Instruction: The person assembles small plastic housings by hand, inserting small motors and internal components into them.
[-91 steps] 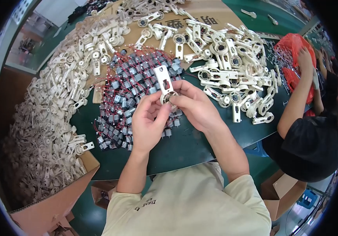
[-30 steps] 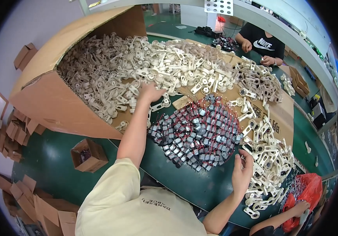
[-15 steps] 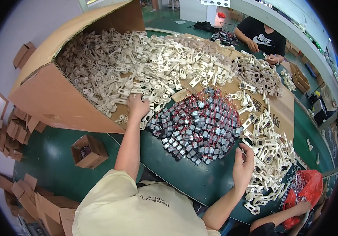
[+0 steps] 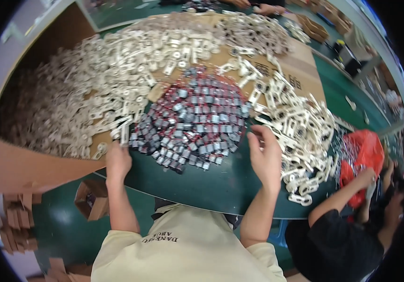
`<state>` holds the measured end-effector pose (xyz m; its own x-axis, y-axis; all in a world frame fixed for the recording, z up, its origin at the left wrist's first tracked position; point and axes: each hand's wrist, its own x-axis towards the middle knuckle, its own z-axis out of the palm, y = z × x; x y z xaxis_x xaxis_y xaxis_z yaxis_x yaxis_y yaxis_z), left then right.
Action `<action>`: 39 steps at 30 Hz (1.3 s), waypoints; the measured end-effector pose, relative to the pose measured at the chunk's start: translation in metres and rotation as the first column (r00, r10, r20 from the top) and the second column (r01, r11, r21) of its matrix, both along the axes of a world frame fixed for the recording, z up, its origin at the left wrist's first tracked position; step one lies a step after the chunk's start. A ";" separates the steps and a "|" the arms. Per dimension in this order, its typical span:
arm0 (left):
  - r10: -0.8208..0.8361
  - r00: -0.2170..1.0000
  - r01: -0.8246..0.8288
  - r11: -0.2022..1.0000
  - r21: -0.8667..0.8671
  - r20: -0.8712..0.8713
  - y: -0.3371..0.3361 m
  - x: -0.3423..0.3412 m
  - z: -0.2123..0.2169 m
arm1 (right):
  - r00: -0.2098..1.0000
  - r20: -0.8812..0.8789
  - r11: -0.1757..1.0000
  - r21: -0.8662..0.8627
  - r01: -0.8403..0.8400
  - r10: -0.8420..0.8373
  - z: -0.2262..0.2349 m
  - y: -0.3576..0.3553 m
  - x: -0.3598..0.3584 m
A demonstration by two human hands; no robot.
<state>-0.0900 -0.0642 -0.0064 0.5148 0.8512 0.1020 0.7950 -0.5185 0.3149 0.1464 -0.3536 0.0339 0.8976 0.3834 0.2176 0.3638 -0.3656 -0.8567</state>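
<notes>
My left hand is closed on a cream plastic housing part, a flat arm with a slot, beside the opening of the big carton. To its right lies a mound of small silver motors with red wires. My right hand is at the mound's right edge, thumb and fingers curved with a gap between them and nothing visible in it. Many loose cream plastic housings spill from the carton. Beyond my right hand is a pile of cream housings with dark round inserts.
The large cardboard carton lies on its side at the left. A flattened cardboard sheet is under the housings on the green table. At the right, a co-worker's hand is by a red plastic bag. A small box stands on the floor.
The view has swung, shifting the scene left and up. My left hand has drawn back from the carton's heap with a cream housing part. My right hand stays beside the motors, fingers still curved.
</notes>
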 end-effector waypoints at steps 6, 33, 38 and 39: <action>0.160 0.859 0.026 0.935 -0.355 0.486 -0.018 0.026 0.054 | 1.000 -0.003 0.997 -0.080 -0.015 0.015 -0.012 0.005 0.000; 0.273 0.501 0.860 -0.266 -0.436 0.821 -0.071 0.159 0.023 | 0.782 -0.296 0.800 0.458 -0.388 0.549 -0.001 0.019 -0.023; 0.215 0.457 0.884 -0.213 -0.415 0.863 -0.069 0.155 0.026 | 0.821 -0.286 0.838 0.409 -0.361 0.494 -0.003 0.024 -0.028; 0.238 0.452 0.887 -0.221 -0.405 0.860 -0.069 0.155 0.025 | 0.832 -0.284 0.842 0.420 -0.339 0.476 -0.003 0.025 -0.029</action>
